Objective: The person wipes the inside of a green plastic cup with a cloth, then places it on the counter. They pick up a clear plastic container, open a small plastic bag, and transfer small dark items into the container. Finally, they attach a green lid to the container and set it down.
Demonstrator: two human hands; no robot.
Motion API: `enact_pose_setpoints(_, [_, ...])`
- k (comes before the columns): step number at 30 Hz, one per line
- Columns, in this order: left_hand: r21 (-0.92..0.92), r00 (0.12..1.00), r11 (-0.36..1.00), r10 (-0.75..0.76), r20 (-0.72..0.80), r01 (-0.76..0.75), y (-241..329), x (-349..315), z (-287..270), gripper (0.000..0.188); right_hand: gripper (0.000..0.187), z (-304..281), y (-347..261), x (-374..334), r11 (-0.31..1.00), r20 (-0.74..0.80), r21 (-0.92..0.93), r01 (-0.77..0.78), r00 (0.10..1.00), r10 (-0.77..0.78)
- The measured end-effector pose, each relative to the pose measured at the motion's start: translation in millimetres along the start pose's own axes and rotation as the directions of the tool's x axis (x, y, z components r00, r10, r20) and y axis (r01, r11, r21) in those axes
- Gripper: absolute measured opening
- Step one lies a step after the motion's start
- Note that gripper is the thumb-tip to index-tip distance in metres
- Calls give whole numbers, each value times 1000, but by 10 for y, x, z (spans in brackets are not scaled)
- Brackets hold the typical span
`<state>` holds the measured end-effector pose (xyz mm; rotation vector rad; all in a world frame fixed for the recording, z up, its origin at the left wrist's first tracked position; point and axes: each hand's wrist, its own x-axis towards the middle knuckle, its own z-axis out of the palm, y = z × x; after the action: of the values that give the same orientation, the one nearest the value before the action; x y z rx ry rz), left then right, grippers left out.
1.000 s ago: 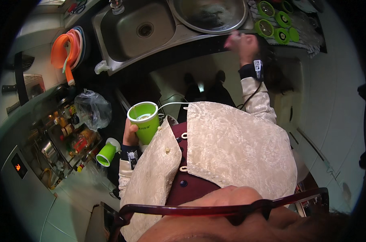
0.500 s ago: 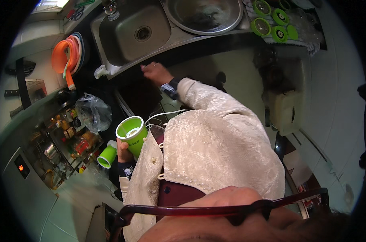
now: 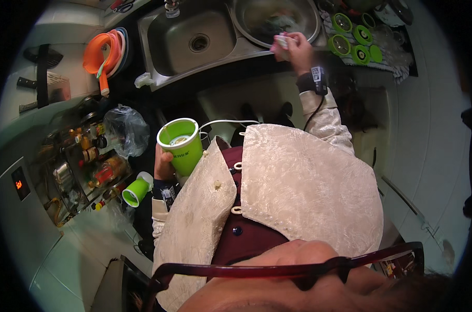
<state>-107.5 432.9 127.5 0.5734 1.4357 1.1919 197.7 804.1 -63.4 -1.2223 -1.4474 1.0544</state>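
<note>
"Where's the green, white-rimmed, plastic-looking cup [image 3: 188, 156]?"
"Gripped by the left hand [image 3: 164, 164], bodyward of the steel sink [image 3: 192, 74]'s near-left corner. Probably light, stiff; grasp its side."
"Right hand [image 3: 300, 52]?"
"Pinching a soft-looking pink-and-white cloth [image 3: 281, 48] by the round metal basin [image 3: 309, 22]'s near edge."

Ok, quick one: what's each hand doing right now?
Left hand: closed around a green, white-rimmed appliance base.
Right hand: closed, holding a crumpled pink-and-white cloth.

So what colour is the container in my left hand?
Green container, white rim, best in the head view.
</note>
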Motion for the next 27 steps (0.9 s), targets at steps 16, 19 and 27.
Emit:
enact_pose_setpoints(16, [3,995,995,99,-12,-99,180,47,151,97,47,415,-445,622,969,324,161,-188,937,128])
enact_pose_setpoints(19, [116,996,989,86,26,-88,266,178,189,99,37,400,-827,-284,839,783,53,-542,544,301])
enact_pose_setpoints(27, [105,961,992,44,272,-75,426,907,633,91,28,506,-1709,-1030,530,964,-106,-841,44,263])
